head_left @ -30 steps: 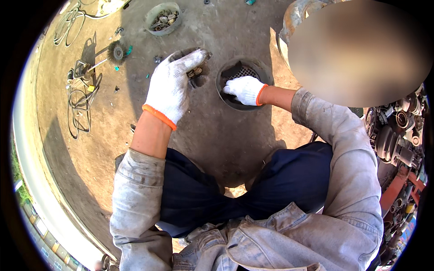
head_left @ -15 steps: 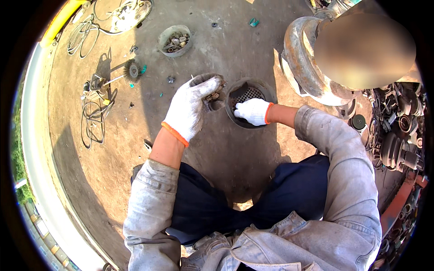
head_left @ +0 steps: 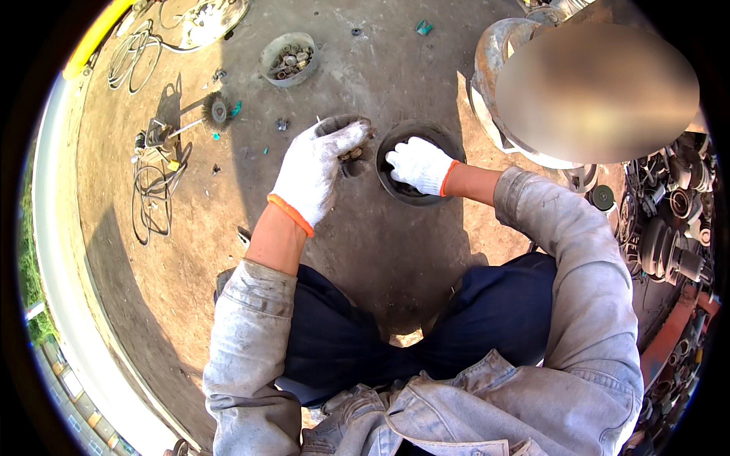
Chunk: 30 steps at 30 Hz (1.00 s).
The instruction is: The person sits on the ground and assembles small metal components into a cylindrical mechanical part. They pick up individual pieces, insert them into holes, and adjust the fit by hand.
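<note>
Cups small metal parts [head_left: 352, 154] in the left hand [head_left: 313, 171], curled partly closed, just left of a dark bucket [head_left: 401, 194] on the ground [head_left: 380, 254]. Has the right hand [head_left: 420, 164], bent-fingered, at that bucket's mouth; cannot tell whether gripping anything. Has a pale bucket [head_left: 268, 65] of metal pieces [head_left: 291, 61] farther ahead, a round brush [head_left: 217, 112] leftward.

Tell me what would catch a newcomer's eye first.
Near the middle, the white-gloved left hand holds small brownish pieces, and the right hand, gloved too, is at a dark round container. Ahead, left of centre, a pale tub holds metal parts; a machine-part heap lines the right edge.
</note>
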Each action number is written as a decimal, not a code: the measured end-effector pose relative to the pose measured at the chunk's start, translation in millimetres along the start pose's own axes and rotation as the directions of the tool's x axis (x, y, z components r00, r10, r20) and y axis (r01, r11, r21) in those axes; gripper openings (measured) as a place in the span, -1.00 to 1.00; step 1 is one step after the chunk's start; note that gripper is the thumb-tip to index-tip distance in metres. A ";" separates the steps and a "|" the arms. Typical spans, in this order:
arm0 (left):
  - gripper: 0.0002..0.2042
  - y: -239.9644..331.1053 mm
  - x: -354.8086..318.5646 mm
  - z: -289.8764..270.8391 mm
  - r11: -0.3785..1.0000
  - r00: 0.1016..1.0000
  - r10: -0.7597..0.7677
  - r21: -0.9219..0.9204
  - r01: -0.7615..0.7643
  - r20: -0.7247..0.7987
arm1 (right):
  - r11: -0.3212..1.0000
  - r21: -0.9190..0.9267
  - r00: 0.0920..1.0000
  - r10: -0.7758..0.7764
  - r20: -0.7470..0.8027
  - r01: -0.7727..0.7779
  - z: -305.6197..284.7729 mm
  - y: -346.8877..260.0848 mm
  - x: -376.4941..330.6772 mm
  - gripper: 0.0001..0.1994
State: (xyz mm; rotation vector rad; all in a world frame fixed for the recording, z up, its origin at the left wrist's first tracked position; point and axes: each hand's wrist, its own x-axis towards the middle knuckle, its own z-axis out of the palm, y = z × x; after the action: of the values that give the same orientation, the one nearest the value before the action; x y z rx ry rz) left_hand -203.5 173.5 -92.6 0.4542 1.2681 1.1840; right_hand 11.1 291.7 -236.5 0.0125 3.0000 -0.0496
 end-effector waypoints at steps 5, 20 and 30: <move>-0.65 -3.1 -1.1 -1.1 0.999 0.998 -0.026 -0.029 0.028 0.064 | 0.997 0.071 0.980 -0.032 0.195 0.018 14.1 -17.7 6.1 -0.83; -0.69 2.1 7.3 14.3 1.000 0.996 0.013 -0.012 -0.012 0.092 | 0.040 0.999 0.881 0.473 -0.019 -0.001 -169.2 33.3 -4.6 -0.71; -0.74 8.7 3.5 18.6 0.996 0.996 0.088 -0.036 -0.087 0.034 | 0.134 0.980 0.885 0.461 0.071 -0.148 -179.5 38.2 -7.0 -0.63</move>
State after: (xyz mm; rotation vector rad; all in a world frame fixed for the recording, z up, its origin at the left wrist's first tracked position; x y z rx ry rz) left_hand -191.0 185.9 -81.3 0.5070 1.2059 1.2644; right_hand -6.9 335.8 -59.2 0.8357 2.4309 -2.0448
